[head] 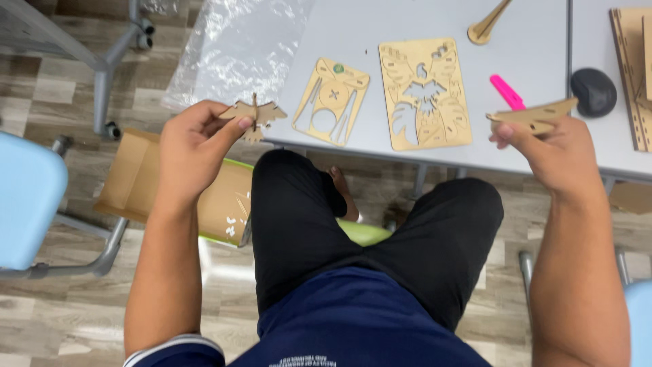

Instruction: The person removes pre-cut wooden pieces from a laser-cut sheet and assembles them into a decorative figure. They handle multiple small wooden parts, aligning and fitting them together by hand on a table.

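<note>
punched plywood sheets (426, 93): 2 | loose wooden cut-outs (254, 113): 3 | pink marker (507, 92): 1 | black mouse (593, 91): 1

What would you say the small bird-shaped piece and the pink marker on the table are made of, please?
The bird-shaped piece, pinched in the left hand, looks like thin laser-cut plywood: pale tan, matte, with darker cut edges. The pink marker seems to be smooth plastic, judging by its bright, even colour.

Two cut-out sheets side by side on the surface (530, 27), smaller sheet (331, 100) left of larger sheet (425, 93), marker (507, 92) and mouse (593, 91) further right, cardboard box (170, 187) on the floor below left
</note>
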Motion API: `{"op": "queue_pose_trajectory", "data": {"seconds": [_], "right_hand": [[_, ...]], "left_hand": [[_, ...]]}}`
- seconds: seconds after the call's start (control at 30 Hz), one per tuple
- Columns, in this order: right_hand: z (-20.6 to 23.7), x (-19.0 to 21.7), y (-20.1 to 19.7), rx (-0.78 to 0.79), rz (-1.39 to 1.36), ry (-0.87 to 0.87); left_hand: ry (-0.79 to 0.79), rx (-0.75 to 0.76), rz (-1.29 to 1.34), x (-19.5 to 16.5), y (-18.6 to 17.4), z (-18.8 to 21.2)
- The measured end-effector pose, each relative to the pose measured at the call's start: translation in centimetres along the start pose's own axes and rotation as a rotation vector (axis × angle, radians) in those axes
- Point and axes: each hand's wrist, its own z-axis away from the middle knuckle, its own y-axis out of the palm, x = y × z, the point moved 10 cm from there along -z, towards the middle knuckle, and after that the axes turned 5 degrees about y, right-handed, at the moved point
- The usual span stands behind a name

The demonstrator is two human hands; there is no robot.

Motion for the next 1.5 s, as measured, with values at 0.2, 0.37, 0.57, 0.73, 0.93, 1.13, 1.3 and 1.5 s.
{"op": "queue_pose_trajectory", "data": {"seconds": [0.2,0.37,0.57,0.73,0.93,1.13,1.3,1.5], "right_hand": [[-0.1,-5.1,1.2,-0.023,-0.311,-0.037],[-0.5,-6.7,4.3,-0.102,-0.416,0.057],[1.7,-6.5,7.1,-0.083,-0.415,0.073],[4.0,-4.8,10.1,-0.008,-0.361,0.075],[7.7,-5.4,13.3,0.044,-0.416,0.190],[9.3,-6.8,14.1,0.076,-0.411,0.269],[10.1,-7.7,13.6,0.052,-0.291,0.277],[10.7,-5.1,-0.8,-0.382,-0.630,-0.041]], "left_hand": [[0.202,-0.128,-0.269,4.8,-1.1,-4.2],[0.492,-0.142,-0.801,3.8,4.8,-5.3],[0.572,-0.002,-0.996,1.3,9.5,-2.1],[0.860,0.181,-0.896,-5.1,17.8,3.7],[1.055,0.281,-0.979,-7.4,21.5,7.5],[1.009,0.396,-0.967,-5.7,22.3,8.7],[0.975,0.380,-0.894,-5.4,22.2,9.5],[0.708,0.283,-1.072,-3.8,15.6,5.0]]}}
